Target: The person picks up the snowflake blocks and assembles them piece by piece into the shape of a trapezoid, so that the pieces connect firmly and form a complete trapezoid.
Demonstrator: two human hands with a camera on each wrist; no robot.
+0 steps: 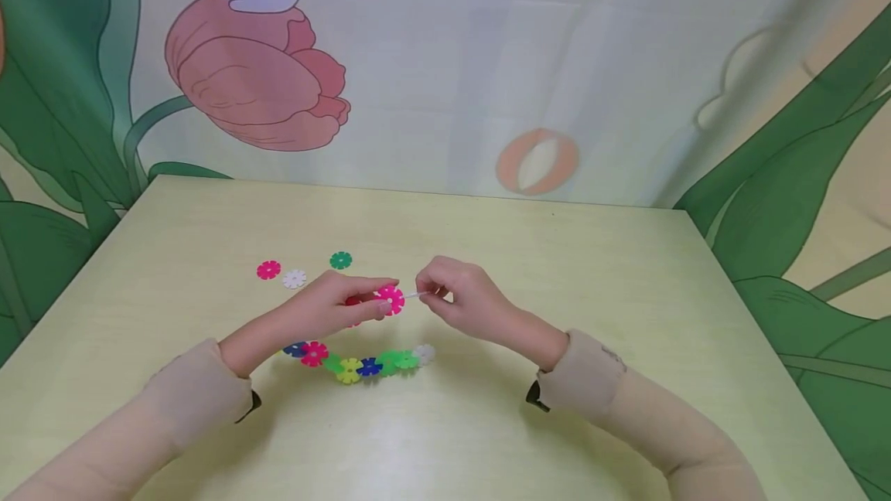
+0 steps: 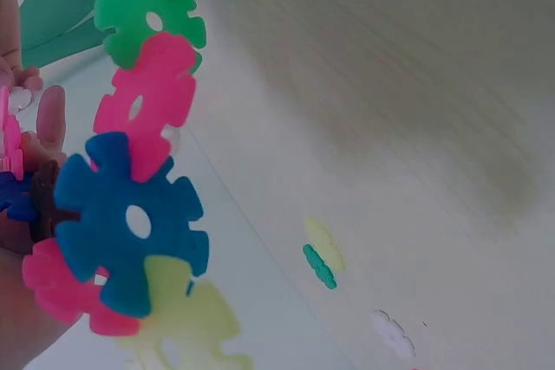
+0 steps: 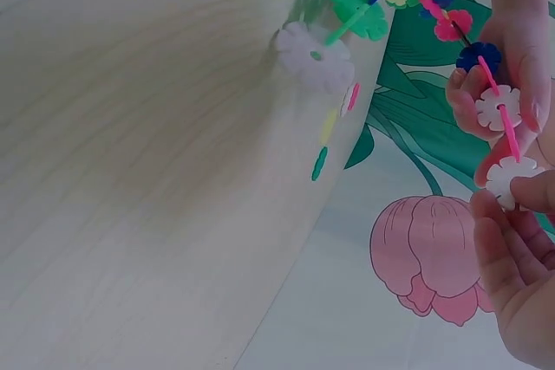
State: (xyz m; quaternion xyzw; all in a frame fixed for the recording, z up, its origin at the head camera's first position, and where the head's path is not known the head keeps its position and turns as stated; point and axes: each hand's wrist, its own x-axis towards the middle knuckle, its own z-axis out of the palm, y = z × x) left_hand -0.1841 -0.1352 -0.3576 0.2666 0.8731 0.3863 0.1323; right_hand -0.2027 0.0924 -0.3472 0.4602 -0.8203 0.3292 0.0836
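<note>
Left hand (image 1: 323,306) holds a chain of interlocked plastic snowflake discs, with thumb and fingers about the chain near a pink disc (image 1: 394,298). Right hand (image 1: 469,298) pinches a white disc (image 3: 503,181) between thumb and fingertips; it joins the pink one, edge-on in the head view. Below the hands the rest of the chain (image 1: 370,366) sags in a curve, with blue, pink, yellow and green discs and a white disc (image 3: 314,56) at its far end. Close to the left wrist camera, a blue disc (image 2: 108,214) links with pink ones. Left fingers partly hide the chain's middle.
Beyond the left hand, a loose pink disc (image 1: 268,270), a white disc (image 1: 295,278) and a green disc (image 1: 341,260) lie on the pale wooden table (image 1: 557,253). A loose yellow disc (image 2: 326,243) is beside the green one. A printed curtain (image 1: 418,60) hangs behind.
</note>
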